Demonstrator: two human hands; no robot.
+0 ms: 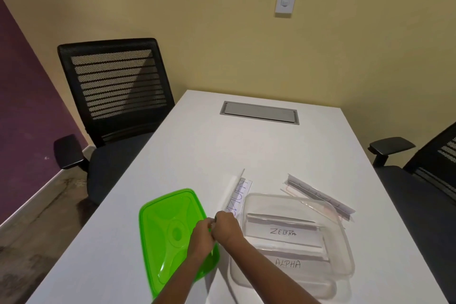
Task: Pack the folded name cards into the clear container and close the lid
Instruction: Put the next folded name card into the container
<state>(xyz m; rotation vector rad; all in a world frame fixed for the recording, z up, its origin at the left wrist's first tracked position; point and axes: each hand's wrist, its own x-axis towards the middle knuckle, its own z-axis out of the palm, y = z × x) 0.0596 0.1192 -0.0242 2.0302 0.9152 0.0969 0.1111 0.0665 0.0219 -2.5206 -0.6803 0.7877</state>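
A clear container (346,249) stands open at the table's near right, holding two folded name cards, "ZEBRA" (283,232) and "ALPHA" (288,264). Its green lid (167,234) lies flat to the left. Between lid and container lies a folded card with blue writing (238,195), running away from me. My left hand (201,236) and my right hand (227,227) meet at this card's near end, fingers pinched together on it. Another folded card (323,196) lies behind the container's far right corner.
The white table (222,145) has a grey cable hatch (259,112) at its far end. A black mesh chair (116,86) stands at the left side, and a second chair (424,180) at the right.
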